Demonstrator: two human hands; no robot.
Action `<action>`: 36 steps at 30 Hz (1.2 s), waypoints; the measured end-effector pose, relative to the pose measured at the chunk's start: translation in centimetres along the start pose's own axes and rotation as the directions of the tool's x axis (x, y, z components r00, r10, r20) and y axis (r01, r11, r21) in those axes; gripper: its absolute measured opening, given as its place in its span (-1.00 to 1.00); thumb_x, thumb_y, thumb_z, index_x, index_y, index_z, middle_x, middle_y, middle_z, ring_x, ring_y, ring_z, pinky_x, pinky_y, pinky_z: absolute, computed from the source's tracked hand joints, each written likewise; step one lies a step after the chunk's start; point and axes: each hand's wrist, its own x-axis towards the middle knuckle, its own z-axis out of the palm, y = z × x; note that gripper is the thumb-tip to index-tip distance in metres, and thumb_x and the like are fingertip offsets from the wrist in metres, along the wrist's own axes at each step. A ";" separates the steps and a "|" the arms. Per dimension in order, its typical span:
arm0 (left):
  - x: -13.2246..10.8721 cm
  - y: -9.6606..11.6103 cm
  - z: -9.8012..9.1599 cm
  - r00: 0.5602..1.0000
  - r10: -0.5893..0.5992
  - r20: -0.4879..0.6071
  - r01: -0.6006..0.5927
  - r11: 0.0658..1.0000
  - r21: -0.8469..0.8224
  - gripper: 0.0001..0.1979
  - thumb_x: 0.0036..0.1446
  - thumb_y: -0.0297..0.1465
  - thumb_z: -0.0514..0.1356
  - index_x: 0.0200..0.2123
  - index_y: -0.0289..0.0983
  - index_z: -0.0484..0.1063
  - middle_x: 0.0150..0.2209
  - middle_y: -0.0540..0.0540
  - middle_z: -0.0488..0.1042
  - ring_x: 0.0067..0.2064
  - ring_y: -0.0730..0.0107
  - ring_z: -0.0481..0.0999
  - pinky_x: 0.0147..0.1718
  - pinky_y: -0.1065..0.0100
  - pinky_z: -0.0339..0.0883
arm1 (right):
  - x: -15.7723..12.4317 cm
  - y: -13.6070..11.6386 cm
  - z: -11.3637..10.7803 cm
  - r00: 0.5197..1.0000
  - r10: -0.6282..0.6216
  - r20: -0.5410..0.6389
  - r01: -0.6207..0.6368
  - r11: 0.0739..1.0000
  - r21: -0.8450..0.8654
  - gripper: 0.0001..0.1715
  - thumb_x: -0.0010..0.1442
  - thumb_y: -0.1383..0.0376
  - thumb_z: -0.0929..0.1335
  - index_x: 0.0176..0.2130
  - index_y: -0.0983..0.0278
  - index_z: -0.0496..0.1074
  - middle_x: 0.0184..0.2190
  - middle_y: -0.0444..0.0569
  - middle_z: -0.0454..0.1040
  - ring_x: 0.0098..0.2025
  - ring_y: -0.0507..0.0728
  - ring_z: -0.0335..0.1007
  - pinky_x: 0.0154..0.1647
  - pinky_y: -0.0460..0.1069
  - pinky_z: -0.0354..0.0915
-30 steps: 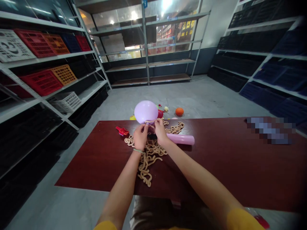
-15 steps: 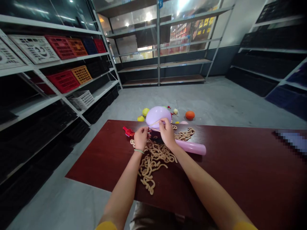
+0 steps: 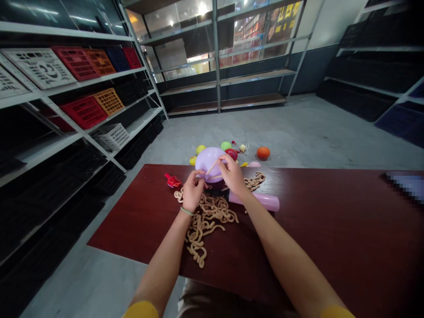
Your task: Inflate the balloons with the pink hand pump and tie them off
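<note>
Over the dark-red table [image 3: 298,229], your right hand [image 3: 232,174] pinched a tan strand [image 3: 212,168] against the lilac balloon [image 3: 206,160]; your left hand [image 3: 193,191], fingers closed beneath, appeared to steady the balloon.

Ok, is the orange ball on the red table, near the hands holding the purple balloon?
No, the orange ball lies on the floor beyond the red table, as the head view shows. The left hand and right hand do hold the purple balloon.
</note>
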 end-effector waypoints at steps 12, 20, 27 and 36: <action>-0.4 0.6 -0.1 0.962 -0.082 0.261 0.083 0.996 0.008 -0.66 0.14 -0.34 0.14 -0.03 -0.27 0.54 -0.59 0.04 0.43 -0.60 0.52 0.27 -0.56 0.46 0.16 | 0.4 -0.8 -2.1 0.969 -0.229 0.090 0.224 0.973 0.057 -0.70 0.32 0.10 0.21 -0.17 0.21 0.40 -0.27 -0.06 0.49 -0.28 0.09 0.37 -0.21 -0.03 0.26; -0.7 1.7 -0.3 0.853 -0.176 0.491 0.257 0.961 -0.102 -0.71 0.13 -0.16 0.25 -0.25 -0.28 0.48 -0.51 0.01 0.44 -0.54 0.56 0.33 -0.53 0.49 0.22 | 0.5 -0.7 -2.0 0.962 -0.231 0.143 0.234 0.972 -0.008 -0.73 0.33 0.12 0.23 -0.18 0.19 0.44 -0.34 -0.12 0.49 -0.36 0.05 0.34 -0.28 -0.04 0.20; -1.0 1.1 1.1 0.907 -0.172 0.384 0.178 0.984 0.020 -0.70 0.18 -0.12 0.16 -0.37 -0.26 0.41 -0.57 0.05 0.37 -0.60 0.52 0.25 -0.60 0.46 0.13 | 0.3 -1.9 -2.6 0.960 -0.120 0.254 0.122 0.993 0.007 -0.80 0.29 0.16 0.27 -0.13 0.17 0.38 -0.51 -0.22 0.30 -0.45 0.03 0.24 -0.38 -0.05 0.17; -1.7 1.2 1.3 0.937 0.187 0.293 -0.306 0.847 0.436 -0.73 0.34 -0.29 0.03 -0.35 -0.23 0.44 -0.51 -0.01 0.44 -0.46 0.40 0.41 -0.41 0.40 0.21 | -0.5 -4.7 -3.2 0.901 -0.093 0.424 0.011 0.982 0.190 -0.82 0.36 0.14 0.20 -0.09 0.13 0.27 -0.39 -0.18 0.35 -0.47 -0.01 0.28 -0.40 -0.06 0.27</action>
